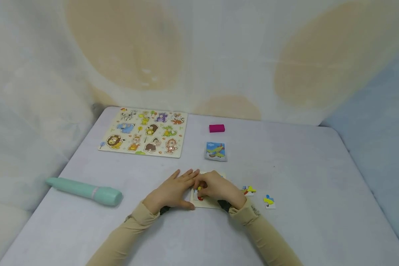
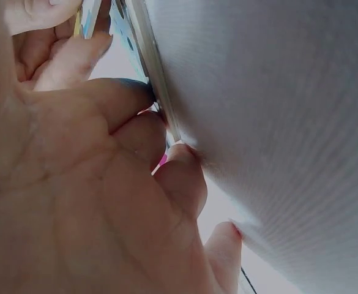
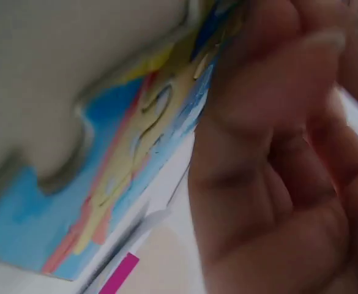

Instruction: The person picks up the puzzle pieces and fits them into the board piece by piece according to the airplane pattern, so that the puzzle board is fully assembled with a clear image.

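A small jigsaw board [image 1: 207, 204] with a pale wooden rim lies in front of me, partly covered by both hands. My left hand [image 1: 173, 191] rests with its fingers spread along the board's left side, fingertips at the rim in the left wrist view. Over the board, my right hand [image 1: 221, 187] pinches a jigsaw piece [image 2: 92, 17] between thumb and fingers. The right wrist view shows part of a blue, yellow and red picture [image 3: 114, 165] on the board beside bare grey backing. Loose jigsaw pieces [image 1: 269, 201] lie right of the right hand, some near its wrist [image 1: 249, 190].
Beyond the board lies an airplane picture card [image 1: 216, 151], with a magenta block [image 1: 217, 128] behind it. An animal peg puzzle [image 1: 143, 133] occupies the back left. A mint-green, microphone-shaped object [image 1: 83, 190] lies at the left. Draped cloth walls [image 1: 226, 55] surround the table.
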Tool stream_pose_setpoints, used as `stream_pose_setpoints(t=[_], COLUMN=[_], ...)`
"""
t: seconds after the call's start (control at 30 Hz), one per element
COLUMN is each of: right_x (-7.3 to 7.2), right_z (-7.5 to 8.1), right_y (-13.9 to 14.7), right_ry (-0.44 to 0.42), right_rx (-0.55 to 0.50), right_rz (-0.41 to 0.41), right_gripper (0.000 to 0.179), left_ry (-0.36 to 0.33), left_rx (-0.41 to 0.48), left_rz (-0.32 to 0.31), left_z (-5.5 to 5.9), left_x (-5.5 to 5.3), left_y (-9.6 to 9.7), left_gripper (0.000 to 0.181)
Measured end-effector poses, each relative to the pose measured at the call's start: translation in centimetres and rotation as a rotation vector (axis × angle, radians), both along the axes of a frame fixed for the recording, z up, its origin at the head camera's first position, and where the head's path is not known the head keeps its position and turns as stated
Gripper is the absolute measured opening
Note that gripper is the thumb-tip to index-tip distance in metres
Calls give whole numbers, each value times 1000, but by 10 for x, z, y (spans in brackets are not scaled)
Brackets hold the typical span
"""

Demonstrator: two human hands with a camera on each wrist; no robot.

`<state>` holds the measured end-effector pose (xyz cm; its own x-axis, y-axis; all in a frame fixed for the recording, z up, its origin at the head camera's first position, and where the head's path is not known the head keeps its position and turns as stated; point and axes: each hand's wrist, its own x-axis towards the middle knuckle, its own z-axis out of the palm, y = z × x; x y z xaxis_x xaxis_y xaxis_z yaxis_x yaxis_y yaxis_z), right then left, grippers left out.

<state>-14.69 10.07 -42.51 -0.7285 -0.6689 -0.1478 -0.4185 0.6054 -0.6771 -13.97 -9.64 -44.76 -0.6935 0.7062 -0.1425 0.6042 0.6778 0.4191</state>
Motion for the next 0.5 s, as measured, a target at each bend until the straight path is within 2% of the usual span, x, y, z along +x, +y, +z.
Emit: stream_pose_setpoints(t=[0.23, 0.37, 0.43, 0.5], right_x=[17, 14, 10, 8], right_z=[-2, -2, -1, 2], right_y=[-9, 5, 21, 42], right_ry=[43, 25, 2, -11], right_rx=[54, 8, -42, -82], right_rz=[-162, -142, -120, -139], right_gripper=[14, 17, 17, 17], left_ry=[12, 18, 8, -2], left_rx=[-1, -15, -32, -47], left_rz=[-7, -3, 3, 9], left_z=[3, 4, 3, 3], left_x=[1, 0, 0, 1], left_y=[1, 3, 4, 4], left_gripper=[99, 99, 100, 101])
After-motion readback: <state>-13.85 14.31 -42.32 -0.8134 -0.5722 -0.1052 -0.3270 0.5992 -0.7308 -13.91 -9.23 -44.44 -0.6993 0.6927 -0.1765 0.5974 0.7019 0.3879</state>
